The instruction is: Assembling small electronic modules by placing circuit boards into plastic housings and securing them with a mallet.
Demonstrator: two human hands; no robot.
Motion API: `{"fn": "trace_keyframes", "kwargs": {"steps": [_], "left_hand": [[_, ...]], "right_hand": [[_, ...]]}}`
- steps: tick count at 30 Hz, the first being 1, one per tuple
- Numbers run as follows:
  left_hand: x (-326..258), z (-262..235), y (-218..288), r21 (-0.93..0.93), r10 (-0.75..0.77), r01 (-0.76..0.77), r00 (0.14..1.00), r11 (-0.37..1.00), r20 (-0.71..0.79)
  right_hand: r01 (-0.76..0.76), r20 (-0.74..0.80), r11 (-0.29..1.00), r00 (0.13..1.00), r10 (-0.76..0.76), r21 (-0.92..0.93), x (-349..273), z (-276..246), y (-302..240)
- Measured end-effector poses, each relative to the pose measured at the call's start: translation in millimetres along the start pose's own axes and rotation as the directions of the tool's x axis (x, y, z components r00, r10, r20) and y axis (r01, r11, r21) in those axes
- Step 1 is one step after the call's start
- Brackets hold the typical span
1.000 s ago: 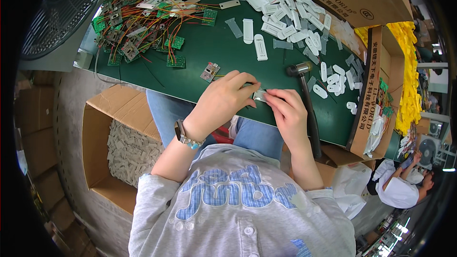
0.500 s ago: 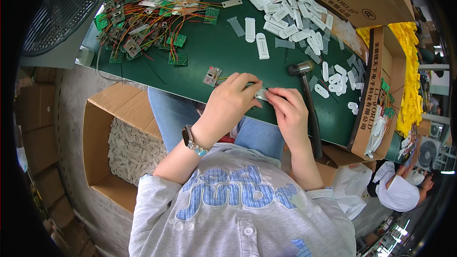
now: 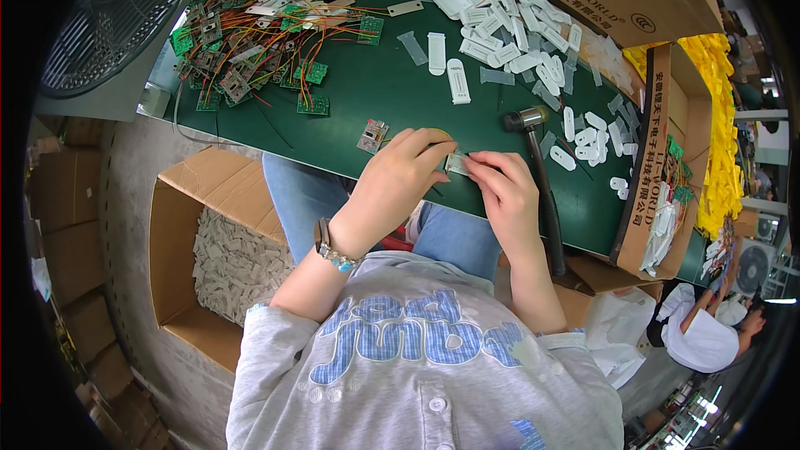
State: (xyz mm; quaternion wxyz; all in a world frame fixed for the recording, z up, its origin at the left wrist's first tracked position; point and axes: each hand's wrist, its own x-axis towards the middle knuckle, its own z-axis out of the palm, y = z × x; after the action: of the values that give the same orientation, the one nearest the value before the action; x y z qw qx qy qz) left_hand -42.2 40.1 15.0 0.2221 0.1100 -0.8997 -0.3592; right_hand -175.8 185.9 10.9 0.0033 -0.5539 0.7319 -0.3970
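Just above the frame's centre the left hand (image 3: 398, 185) and the right hand (image 3: 507, 200) meet, fingertips pinched from both sides on a small pale plastic piece (image 3: 457, 165) held just over the near edge of the dark green worktable (image 3: 392, 92). Both hands are closed on it, the left from the left end, the right from the right end. A wristwatch with a beaded band (image 3: 331, 248) sits on the left wrist.

Just left of the left hand lies a small circuit board with a pale casing (image 3: 372, 135), flat on the table near its edge. Right of the right hand a black-handled hammer with a metal head (image 3: 540, 175) lies with its head up-frame and its handle running down past the table edge. Between these, the green surface above the hands is mostly bare.

Farther out, the upper left holds a tangle of green circuit boards with orange and red wires (image 3: 258, 25); the upper right, a heap of white oblong plastic shells (image 3: 500, 17). At lower left, below the table edge, an open cardboard box of pale flat pieces (image 3: 229, 262) stands beside the person's knee.
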Motion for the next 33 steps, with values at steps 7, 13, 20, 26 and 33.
{"fn": "trace_keyframes", "kwargs": {"steps": [7,13,20,26,33], "left_hand": [[-0.1,2.8,-1.4,0.003,-0.004,0.004,1.0,1.0,-0.018],[0.6,2.6,-1.4,0.019,-0.005,0.006,1.0,1.0,-0.025],[0.7,3.3,-1.6,0.02,0.003,-0.003,1.0,1.0,-0.03],[1.1,4.0,-0.7,0.028,0.001,0.0,0.999,1.0,-0.043],[1.7,4.1,-0.5,0.04,0.012,-0.01,0.999,0.999,-0.048]], "right_hand": [[0.021,-0.002,1.0,1.0,-0.021,-0.019,0.4,0.2,0.1],[0.028,-0.025,1.0,0.999,-0.028,0.002,0.2,-1.9,-0.3],[0.044,-0.015,0.999,0.999,-0.043,0.015,-0.8,-2.1,-0.5],[0.064,0.023,0.998,0.998,-0.065,0.018,3.0,-3.3,-1.1],[0.072,0.058,0.997,0.996,-0.071,-0.02,5.9,-2.6,-3.1]]}}
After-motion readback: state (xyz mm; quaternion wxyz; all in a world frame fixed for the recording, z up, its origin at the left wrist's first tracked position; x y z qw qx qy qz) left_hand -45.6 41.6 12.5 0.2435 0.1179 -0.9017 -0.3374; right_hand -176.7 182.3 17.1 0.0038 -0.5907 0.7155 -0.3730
